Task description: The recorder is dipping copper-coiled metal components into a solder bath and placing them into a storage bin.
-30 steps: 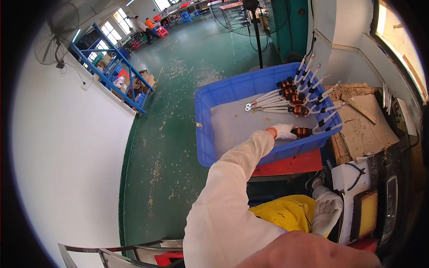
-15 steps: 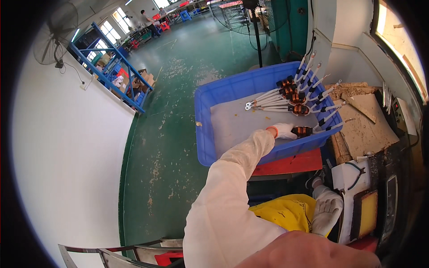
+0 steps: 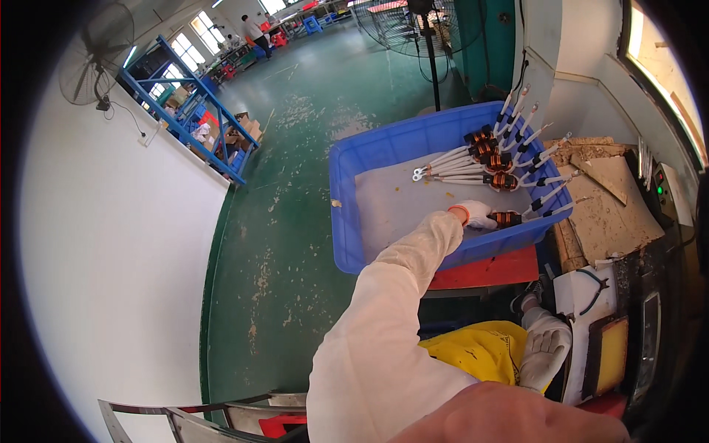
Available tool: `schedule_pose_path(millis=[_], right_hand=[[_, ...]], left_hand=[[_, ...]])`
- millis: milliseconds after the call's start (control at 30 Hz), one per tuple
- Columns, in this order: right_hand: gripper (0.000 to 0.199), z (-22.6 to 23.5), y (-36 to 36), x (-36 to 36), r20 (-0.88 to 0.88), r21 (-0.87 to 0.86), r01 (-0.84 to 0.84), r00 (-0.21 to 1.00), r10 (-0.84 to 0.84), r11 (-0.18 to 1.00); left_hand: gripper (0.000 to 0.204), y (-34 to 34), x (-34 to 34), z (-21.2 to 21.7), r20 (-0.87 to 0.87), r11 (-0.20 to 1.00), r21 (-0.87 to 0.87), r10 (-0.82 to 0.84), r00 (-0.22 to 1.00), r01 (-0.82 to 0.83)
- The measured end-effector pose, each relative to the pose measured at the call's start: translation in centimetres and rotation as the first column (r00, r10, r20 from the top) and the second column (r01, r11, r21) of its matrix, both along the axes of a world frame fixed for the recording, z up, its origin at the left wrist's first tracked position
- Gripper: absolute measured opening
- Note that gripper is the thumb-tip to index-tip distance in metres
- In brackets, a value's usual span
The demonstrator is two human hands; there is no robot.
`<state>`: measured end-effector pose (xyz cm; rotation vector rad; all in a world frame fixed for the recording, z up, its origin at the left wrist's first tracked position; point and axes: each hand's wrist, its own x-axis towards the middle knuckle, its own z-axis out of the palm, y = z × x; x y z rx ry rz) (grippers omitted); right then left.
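Note:
My left hand [image 3: 478, 215], in a white glove with an orange cuff, reaches into a blue plastic bin [image 3: 341, 214]. Its fingers are closed around one end of a copper-wound coil [image 3: 506, 220] near the bin's close right side. That coil's white leads with black sleeves pass over the right rim. Behind it lie several similar coils [image 3: 502, 181], some with white leads ending in ring terminals [image 3: 419, 173]. My right hand [image 3: 543, 353], also gloved, is low by the yellow cloth [image 3: 480, 351], fingers stretched out and nothing in it.
Under the bin is a red surface [image 3: 491, 269]. To the right stand a worn wooden bench [image 3: 617, 210], a control box [image 3: 668, 193] and cutting pliers [image 3: 593, 290] on a white block. A pedestal fan [image 3: 428, 59] is beyond the bin; blue shelving [image 3: 196, 111] stands left.
The view has shifted slightly, so the bin appears a little farther right. My left hand stays on the coil. A distant person now stands more upright.

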<state>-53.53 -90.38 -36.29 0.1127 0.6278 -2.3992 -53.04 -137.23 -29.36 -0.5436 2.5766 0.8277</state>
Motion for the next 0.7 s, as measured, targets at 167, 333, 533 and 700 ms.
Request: schedule_pose_path(millis=[167,333,533,700], right_hand=[[0.058,-0.3,0.1,-0.1,0.002,0.009,0.004,1.0,-0.004,1.0],[0.056,-0.3,-0.2,-0.4,-0.004,0.007,-0.033,0.999,0.033,0.999],[0.054,-0.1,-0.8,-0.7,-0.018,0.007,-0.046,0.999,0.046,0.999],[0.052,0.1,-0.7,-0.5,-0.027,0.011,-0.045,0.999,0.045,0.999]], left_hand=[[0.064,-0.2,-0.1,-1.5,-0.224,0.997,0.006,0.072,0.972,-0.073],[0.063,0.0,-0.8,-2.3,-0.131,0.997,0.007,0.079,0.988,-0.078],[0.057,0.4,-0.8,-2.8,-0.139,0.986,0.105,0.147,0.979,-0.132],[0.053,0.2,-1.0,-3.3,-0.169,0.98,0.141,0.162,0.972,-0.139]])
